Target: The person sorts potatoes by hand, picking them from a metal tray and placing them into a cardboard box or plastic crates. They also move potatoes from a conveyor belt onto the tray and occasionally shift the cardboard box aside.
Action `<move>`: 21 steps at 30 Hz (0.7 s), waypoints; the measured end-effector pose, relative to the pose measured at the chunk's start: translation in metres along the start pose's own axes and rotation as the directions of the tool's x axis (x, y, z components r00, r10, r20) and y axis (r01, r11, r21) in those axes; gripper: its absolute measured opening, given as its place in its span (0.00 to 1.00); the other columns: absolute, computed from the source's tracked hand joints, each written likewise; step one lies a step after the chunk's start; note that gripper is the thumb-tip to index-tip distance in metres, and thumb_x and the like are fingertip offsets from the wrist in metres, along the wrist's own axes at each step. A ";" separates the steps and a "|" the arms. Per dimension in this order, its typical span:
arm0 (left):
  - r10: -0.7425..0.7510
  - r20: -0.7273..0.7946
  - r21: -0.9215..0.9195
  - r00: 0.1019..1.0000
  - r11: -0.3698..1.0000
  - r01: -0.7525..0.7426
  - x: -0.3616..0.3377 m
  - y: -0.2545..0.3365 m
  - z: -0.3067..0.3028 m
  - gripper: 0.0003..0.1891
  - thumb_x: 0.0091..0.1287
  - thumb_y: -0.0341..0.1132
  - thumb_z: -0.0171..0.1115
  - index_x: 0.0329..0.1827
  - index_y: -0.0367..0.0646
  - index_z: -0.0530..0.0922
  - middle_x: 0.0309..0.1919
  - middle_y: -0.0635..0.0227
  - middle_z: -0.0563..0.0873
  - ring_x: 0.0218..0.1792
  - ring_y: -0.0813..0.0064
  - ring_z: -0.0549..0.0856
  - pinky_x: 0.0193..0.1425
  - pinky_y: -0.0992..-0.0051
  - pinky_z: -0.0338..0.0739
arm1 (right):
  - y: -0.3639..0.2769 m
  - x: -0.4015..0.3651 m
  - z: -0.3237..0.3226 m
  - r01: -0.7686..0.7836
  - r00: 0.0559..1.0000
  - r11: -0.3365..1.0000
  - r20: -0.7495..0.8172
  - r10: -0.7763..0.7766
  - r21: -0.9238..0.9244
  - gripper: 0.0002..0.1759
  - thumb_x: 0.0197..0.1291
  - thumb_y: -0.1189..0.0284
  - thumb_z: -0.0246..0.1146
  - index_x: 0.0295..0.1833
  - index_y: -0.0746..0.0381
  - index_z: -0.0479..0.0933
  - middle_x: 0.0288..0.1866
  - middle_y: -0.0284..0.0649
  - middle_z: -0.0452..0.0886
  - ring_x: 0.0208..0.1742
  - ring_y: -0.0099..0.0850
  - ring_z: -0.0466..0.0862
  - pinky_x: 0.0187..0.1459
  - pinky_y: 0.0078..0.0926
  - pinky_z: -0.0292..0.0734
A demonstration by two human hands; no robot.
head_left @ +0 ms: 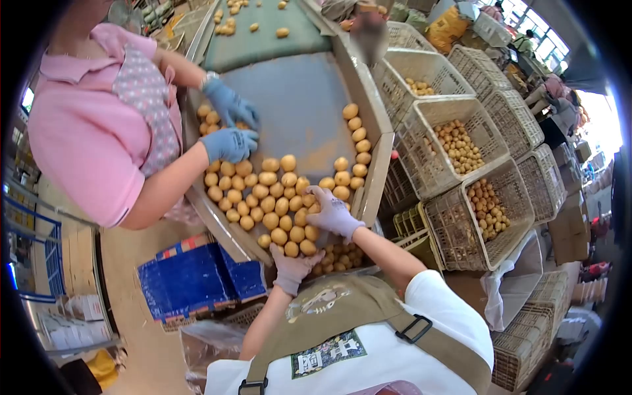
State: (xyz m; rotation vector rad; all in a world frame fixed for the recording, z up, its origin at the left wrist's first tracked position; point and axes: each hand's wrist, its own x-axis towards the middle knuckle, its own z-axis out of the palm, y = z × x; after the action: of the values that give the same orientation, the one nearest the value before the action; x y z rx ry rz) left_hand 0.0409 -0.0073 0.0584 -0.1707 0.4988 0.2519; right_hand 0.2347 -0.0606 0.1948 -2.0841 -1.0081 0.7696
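Round yellow-brown potatoes [267, 193] lie crowded on the lower end of a grey sorting chute [289, 99]. My right hand [334, 214], in a pale lilac glove, rests against the right side of the pile, fingers apart and touching potatoes. At the chute's front lip is my left hand [294, 268], gloved alike, its thumb and fingers spread around the nearest potatoes. Whether either palm encloses one is hidden. Below the lip, more potatoes [339, 258] sit in a container partly covered by my arms.
A co-worker's blue-gloved hands [230, 143] touch potatoes at the chute's left side. Plastic crates [461, 197], several with potatoes, line the right. A green belt [266, 33] carries potatoes at the top. A blue-covered box [187, 280] stands at lower left.
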 end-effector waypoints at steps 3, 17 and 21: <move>-0.038 0.007 -0.035 0.999 0.999 0.038 -0.001 0.004 0.015 0.53 0.63 0.80 0.41 0.84 0.55 0.51 0.83 0.61 0.53 0.80 0.45 0.54 0.74 0.26 0.55 | -0.025 -0.009 -0.033 0.505 0.787 0.862 -0.434 -0.438 0.046 0.39 0.49 0.73 0.74 0.68 0.53 0.70 0.64 0.50 0.74 0.65 0.45 0.77 0.63 0.40 0.76; 0.064 0.093 0.005 0.994 0.998 -0.065 0.000 0.003 0.013 0.47 0.67 0.76 0.40 0.83 0.56 0.54 0.82 0.64 0.56 0.80 0.48 0.57 0.73 0.27 0.57 | -0.081 0.063 -0.347 0.409 0.253 0.861 -0.869 -0.425 -0.301 0.38 0.72 0.57 0.63 0.81 0.59 0.60 0.55 0.41 0.79 0.48 0.28 0.78 0.53 0.27 0.77; 0.038 0.136 -0.036 0.990 0.999 -0.033 0.005 0.007 0.000 0.46 0.68 0.76 0.37 0.83 0.58 0.55 0.82 0.66 0.57 0.80 0.50 0.57 0.71 0.28 0.61 | -0.057 0.054 -0.229 0.414 0.537 0.797 -0.589 -0.604 -0.440 0.25 0.65 0.68 0.69 0.66 0.61 0.77 0.60 0.46 0.84 0.56 0.34 0.85 0.53 0.32 0.82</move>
State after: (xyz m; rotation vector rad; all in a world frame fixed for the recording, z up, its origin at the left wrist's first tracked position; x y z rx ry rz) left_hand 0.0436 0.0000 0.0549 -0.1761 0.3623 0.3045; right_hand 0.4094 -0.0634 0.3629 -1.8385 -1.1904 -0.4937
